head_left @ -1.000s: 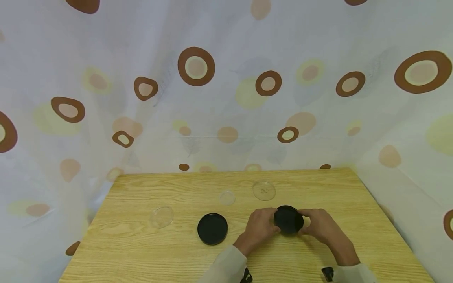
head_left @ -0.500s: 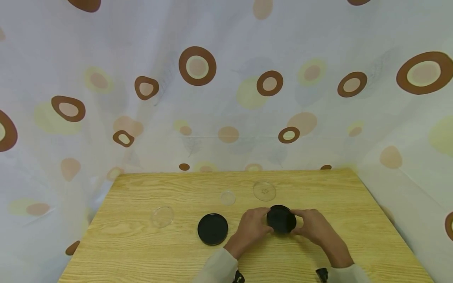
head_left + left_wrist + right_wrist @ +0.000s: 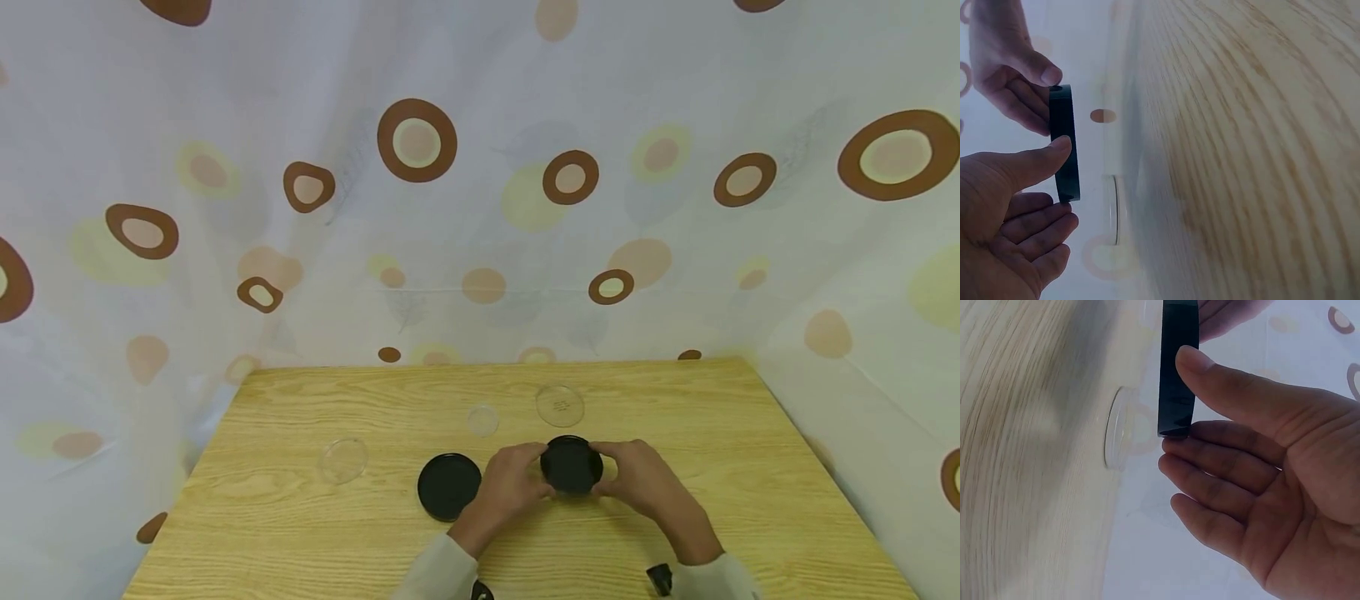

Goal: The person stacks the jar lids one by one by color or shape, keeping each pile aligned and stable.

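Dish (image 3: 572, 465) black; table (image 3: 360, 533) yellow, grained; backdrop (image 3: 480, 225) brown-ringed.

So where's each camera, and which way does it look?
Head: worn on the head, facing forward and down at the wooden table and patterned backdrop; the left hand, right hand and pale sleeves show.
Left wrist: on the left wrist, facing past the left hand to the held black dish; the right hand shows beyond.
Right wrist: on the right wrist, facing that dish past the right hand; part of the left hand shows.
Both wrist views share the dish, both hands and the table.
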A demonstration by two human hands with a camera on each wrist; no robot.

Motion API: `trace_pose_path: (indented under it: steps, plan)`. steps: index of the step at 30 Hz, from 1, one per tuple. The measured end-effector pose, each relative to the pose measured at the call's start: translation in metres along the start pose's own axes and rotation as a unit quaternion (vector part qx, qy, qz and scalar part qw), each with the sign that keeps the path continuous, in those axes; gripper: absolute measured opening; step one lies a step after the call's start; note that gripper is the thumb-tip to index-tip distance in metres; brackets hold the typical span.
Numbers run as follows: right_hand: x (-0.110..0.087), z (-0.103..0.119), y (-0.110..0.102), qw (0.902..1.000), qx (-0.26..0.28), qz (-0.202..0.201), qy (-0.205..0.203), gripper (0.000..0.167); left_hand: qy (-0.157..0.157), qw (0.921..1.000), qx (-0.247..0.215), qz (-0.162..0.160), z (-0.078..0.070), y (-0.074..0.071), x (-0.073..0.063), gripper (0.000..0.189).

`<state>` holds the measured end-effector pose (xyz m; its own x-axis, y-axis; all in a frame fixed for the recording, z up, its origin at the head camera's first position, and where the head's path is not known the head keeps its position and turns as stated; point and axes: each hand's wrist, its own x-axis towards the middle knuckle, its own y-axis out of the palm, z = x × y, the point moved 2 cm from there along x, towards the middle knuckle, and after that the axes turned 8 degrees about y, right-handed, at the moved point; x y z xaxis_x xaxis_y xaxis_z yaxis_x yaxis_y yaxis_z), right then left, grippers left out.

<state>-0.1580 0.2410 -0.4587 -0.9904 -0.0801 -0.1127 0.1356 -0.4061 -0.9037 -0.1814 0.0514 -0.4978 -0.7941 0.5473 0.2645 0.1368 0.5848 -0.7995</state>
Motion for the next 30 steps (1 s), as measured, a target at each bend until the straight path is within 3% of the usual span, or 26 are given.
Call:
trace_pose_path:
  steps: [8,21,30]
  plan:
    - [0.004,0.013,0.006,0.9999,0.005,-0.004,-0.013,0.061,-0.010,0.9999,-0.013,-0.002,0.010,-0.009,-0.009,0.059]
    - [0.011,0.031,0.016,0.9996,0.000,-0.014,-0.025,0.060,-0.008,0.9999,0.011,-0.010,0.017,-0.028,-0.021,0.059]
    - [0.016,0.047,0.023,0.9991,0.005,-0.015,-0.040,0.059,-0.010,0.9998,-0.005,-0.019,0.030,-0.039,-0.032,0.058]
